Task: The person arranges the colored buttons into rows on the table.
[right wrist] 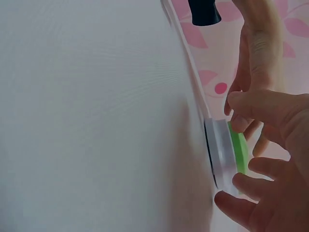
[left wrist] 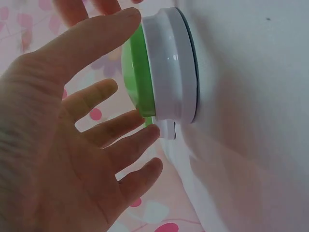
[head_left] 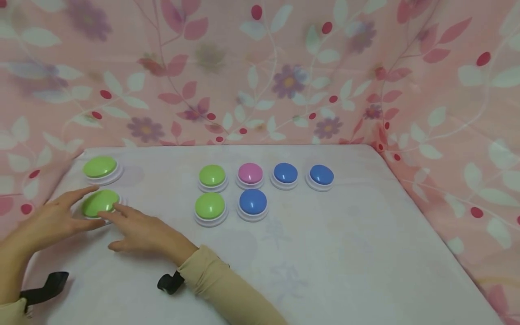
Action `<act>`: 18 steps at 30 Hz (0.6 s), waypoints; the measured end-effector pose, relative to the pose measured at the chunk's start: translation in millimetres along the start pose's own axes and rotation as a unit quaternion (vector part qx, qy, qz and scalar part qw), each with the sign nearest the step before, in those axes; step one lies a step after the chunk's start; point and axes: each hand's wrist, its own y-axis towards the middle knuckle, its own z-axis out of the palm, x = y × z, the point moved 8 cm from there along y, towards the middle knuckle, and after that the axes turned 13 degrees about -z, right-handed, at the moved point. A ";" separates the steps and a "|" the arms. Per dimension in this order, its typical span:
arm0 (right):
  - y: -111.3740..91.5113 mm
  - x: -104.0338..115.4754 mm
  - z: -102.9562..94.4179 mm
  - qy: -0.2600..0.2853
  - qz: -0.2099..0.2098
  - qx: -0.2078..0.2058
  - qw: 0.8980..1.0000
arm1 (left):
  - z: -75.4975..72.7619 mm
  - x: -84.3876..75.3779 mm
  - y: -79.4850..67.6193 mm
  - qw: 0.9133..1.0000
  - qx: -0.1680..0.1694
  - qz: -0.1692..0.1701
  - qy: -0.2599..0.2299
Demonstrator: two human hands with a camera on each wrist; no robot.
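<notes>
A push button with a green dome on a white round base point(head_left: 101, 204) stands at the table's left side, between the two hands. The left hand point(head_left: 54, 223) is spread around its left side; in the left wrist view its thumb lies by the rim of the green dome point(left wrist: 137, 79). From the right comes the right hand point(head_left: 142, 231), its fingers extended and the fingertips over the button's right and front edge. In the right wrist view, that hand's fingers point(right wrist: 256, 186) reach past the button's white base point(right wrist: 223, 154). Another green button point(head_left: 100, 168) sits just behind.
Mid-table, a back row holds a green button point(head_left: 212, 176), a pink one point(head_left: 250, 174) and two blue ones, the nearer blue point(head_left: 285, 174) and the outer blue point(head_left: 321, 175). In front are a green point(head_left: 209, 206) and a blue button point(head_left: 253, 202). Flowered cloth point(head_left: 260, 67) encloses the white table.
</notes>
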 end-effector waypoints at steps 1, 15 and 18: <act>0.0 0.0 0.9 -0.001 -0.002 0.000 1.000 | 1.1 0.0 1.0 1.000 0.003 0.000 0.003; 2.8 4.8 13.8 -0.014 -0.012 0.013 1.000 | 7.8 -4.1 4.2 1.000 -0.014 0.021 0.017; 2.3 4.8 13.5 -0.017 -0.014 0.009 1.000 | 8.1 -4.4 2.8 0.999 -0.025 0.025 0.018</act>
